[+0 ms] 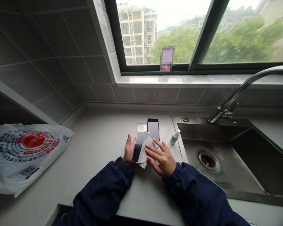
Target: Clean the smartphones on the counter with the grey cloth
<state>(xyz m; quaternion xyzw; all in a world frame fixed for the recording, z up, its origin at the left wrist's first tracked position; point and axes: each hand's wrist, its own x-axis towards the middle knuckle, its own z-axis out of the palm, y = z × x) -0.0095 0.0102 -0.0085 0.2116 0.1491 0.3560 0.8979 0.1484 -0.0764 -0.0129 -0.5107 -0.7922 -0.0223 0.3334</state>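
My left hand (128, 150) holds a white-edged smartphone (138, 145) from beneath and its left side, thumb upright beside it. A grey cleaning cloth (144, 157) with a zigzag edge covers the phone's lower right part. On that cloth lie the fingers of my right hand (163, 158), pressing it against the screen. Just behind is a second, dark smartphone (153, 126) on the counter, partly hidden by the cloth and the held phone. Beside it lies a clear phone case (141, 126), partly covered. A small spray bottle (175, 137) with a white top stands to the right.
A steel sink (193, 152) with a curved tap (235, 89) is on the right. At the left, a white plastic bag (30, 153) with red print lies on the pale counter (96, 141). Tiled wall and a window (179, 34) rise behind.
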